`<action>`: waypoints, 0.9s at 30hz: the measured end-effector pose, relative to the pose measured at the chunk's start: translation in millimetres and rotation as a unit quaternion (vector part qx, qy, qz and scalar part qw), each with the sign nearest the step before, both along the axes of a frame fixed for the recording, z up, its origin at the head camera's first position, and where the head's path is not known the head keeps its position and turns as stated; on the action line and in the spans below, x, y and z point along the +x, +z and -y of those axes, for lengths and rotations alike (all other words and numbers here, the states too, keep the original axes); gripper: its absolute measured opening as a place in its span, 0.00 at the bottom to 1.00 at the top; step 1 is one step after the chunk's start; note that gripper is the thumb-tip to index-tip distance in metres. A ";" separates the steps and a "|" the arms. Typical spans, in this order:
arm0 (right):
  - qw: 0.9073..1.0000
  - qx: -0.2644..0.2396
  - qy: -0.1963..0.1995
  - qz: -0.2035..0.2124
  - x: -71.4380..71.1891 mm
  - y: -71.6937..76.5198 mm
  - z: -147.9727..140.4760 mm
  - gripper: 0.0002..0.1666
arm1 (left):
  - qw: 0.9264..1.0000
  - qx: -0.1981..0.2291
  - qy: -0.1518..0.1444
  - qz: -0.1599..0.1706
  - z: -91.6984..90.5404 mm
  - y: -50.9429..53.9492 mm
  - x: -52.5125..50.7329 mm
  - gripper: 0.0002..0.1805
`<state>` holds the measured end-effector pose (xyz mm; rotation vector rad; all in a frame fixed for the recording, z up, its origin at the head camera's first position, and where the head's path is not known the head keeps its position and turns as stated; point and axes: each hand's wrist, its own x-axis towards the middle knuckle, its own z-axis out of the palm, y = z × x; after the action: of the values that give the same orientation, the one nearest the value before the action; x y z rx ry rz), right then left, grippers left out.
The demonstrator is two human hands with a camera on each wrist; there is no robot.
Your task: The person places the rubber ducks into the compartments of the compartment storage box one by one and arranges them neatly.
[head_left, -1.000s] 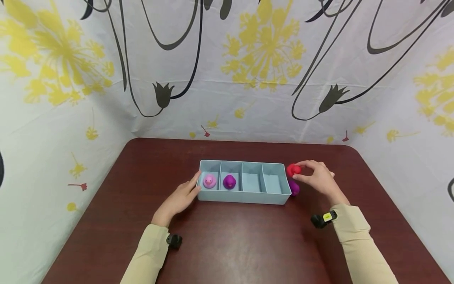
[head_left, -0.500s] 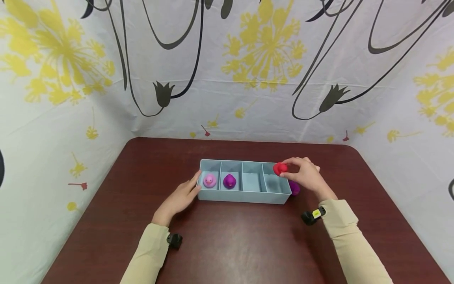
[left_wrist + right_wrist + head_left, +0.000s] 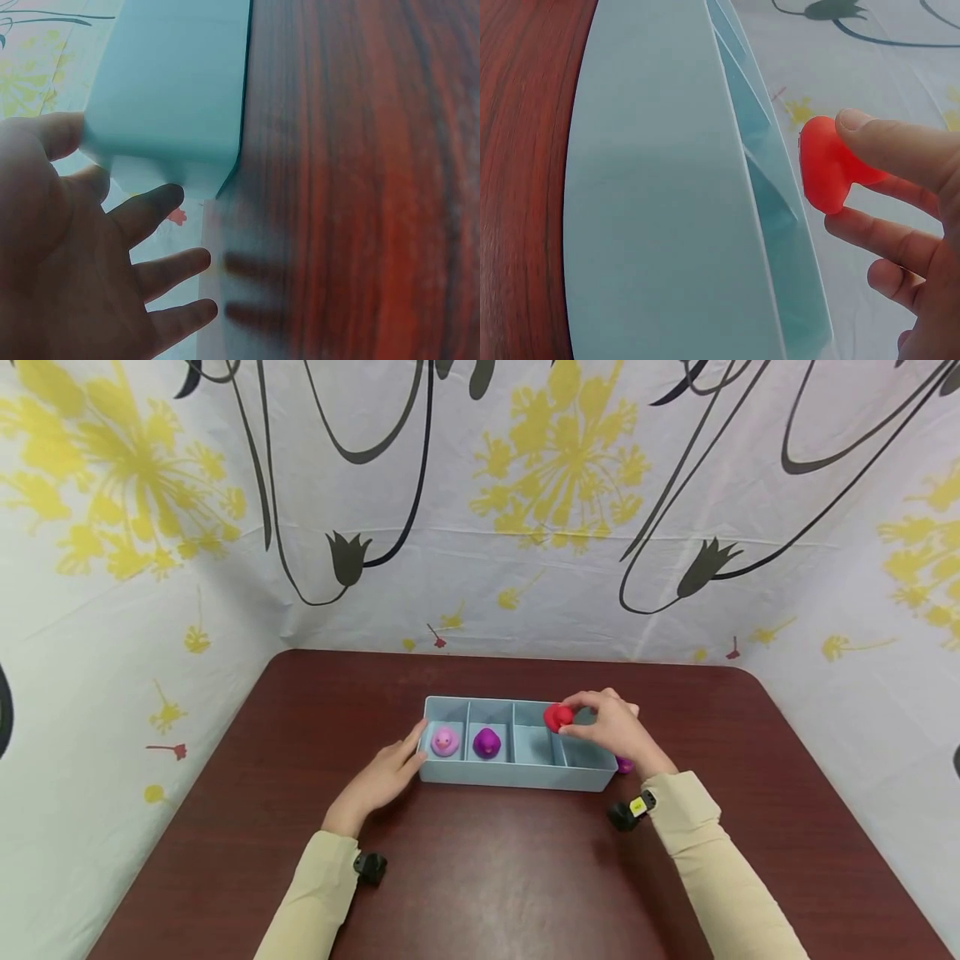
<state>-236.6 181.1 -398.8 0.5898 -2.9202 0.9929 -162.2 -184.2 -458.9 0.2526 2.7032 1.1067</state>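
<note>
A light-blue box (image 3: 517, 775) with several compartments in a row stands on the table. My left hand (image 3: 378, 779) touches its left end with fingers extended; in the left wrist view the fingers (image 3: 172, 270) are spread and the thumb side meets the box. My right hand (image 3: 618, 731) pinches a red rubber duck (image 3: 557, 717) between thumb and fingers, above the divider between the two right compartments. In the right wrist view the red duck (image 3: 825, 165) hangs clear of the rim. A pink rubber duck (image 3: 445, 742) sits in the leftmost compartment, a purple one (image 3: 487, 743) in the second.
Another purple toy (image 3: 625, 765) lies against the box's right end, mostly hidden by the right hand. The dark reddish-brown table (image 3: 480, 868) reaches back to a white patterned cloth (image 3: 465, 560), which also hangs at both sides.
My right hand has carried the red duck leftward, from outside the box's right end to over its right compartments. The left hand has stayed at the left end.
</note>
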 end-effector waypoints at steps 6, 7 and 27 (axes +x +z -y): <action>1.000 0.005 0.008 0.005 0.2 0.4 11.2 0.22 | 1.000 0.001 0.001 0.000 -0.2 -0.5 -0.4 0.33; 1.000 0.007 0.010 0.006 -0.1 -0.4 12.7 0.22 | 1.000 0.001 0.002 0.000 -0.2 -0.4 -0.4 0.33; 0.994 0.112 0.006 -0.015 1.6 -23.6 41.1 0.22 | 1.000 0.004 0.002 0.004 0.4 -1.6 -0.7 0.33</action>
<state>-235.1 140.0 -422.4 0.6210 -3.0262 0.6543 -162.8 -184.6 -460.5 0.2421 2.6939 1.1182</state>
